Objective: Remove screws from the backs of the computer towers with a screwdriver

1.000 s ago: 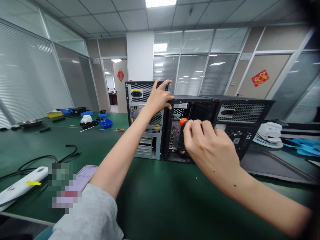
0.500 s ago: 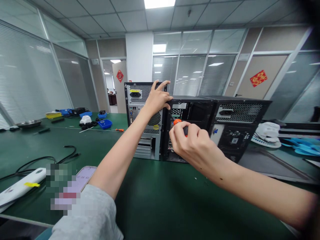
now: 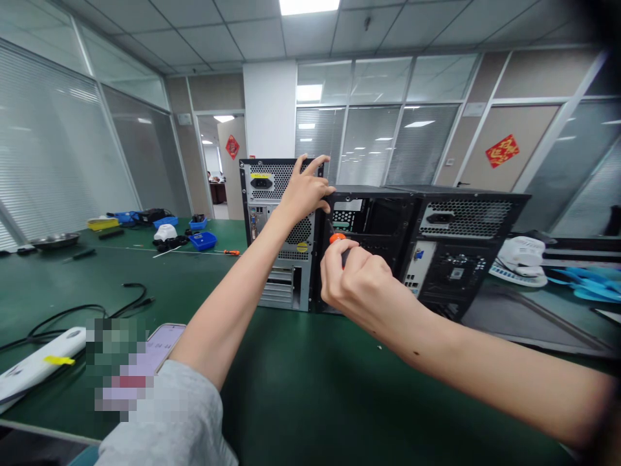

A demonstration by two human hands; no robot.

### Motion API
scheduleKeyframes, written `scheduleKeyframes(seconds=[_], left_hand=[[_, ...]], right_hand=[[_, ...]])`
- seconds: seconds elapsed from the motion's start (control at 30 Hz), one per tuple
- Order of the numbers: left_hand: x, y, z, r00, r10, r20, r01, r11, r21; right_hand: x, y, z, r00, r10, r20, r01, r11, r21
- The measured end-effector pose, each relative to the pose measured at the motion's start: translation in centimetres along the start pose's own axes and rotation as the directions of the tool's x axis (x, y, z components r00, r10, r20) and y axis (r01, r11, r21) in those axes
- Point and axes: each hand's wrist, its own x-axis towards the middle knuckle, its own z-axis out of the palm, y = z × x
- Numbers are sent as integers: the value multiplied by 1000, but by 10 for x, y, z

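A screwdriver with an orange and black handle (image 3: pixel 338 238) sits in my closed right hand (image 3: pixel 356 275). Its thin dark shaft points up and away, toward the rear edge of the middle computer case (image 3: pixel 378 244); I cannot make out what the tip touches. My left hand (image 3: pixel 308 188) rests against the upper right of the left computer case (image 3: pixel 303 285), fingers apart, two of them reaching over its top edge. The thumb and forefinger are near the seam between these two cases, just above the shaft. My left forearm covers part of the left case's back panel.
A third computer case (image 3: pixel 466 220) stands at the right. On the green table (image 3: pixel 291 388) lie a phone (image 3: pixel 167 340), a white power strip (image 3: pixel 43 362), black cables (image 3: pixel 138 301), a blue tray (image 3: pixel 202 241) and another orange screwdriver (image 3: pixel 231 252). Blue gloves (image 3: pixel 589 283) are far right.
My right hand with the screwdriver has moved slightly left and down. The left hand stays in place on the case.
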Motion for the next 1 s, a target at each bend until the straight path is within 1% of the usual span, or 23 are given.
scheduleKeyframes(seconds=[0.23,0.4,0.53,0.67,0.87,1.0], left_hand=[[1,1,-2,1000,-9,28,9,1000,7],[1,1,-3,999,-7,31,7,1000,7],[1,0,-2,1000,1,24,-1,1000,-4],[1,0,-1,1000,-5,27,5,1000,-9],[1,0,-1,1000,7,-13,-7,999,-37],[1,1,-2,1000,-4,18,5,999,-40]], right_hand=[[-2,-1,1,1000,-16,-23,14,997,-78],[-2,-1,2,1000,-9,-6,9,993,-116],[-1,0,-1,1000,11,-10,-12,997,-73],[0,1,-5,999,25,47,-24,999,-25],[-2,4,-5,995,46,91,-43,998,-38],[-4,2,-5,993,72,92,-68,997,-41]])
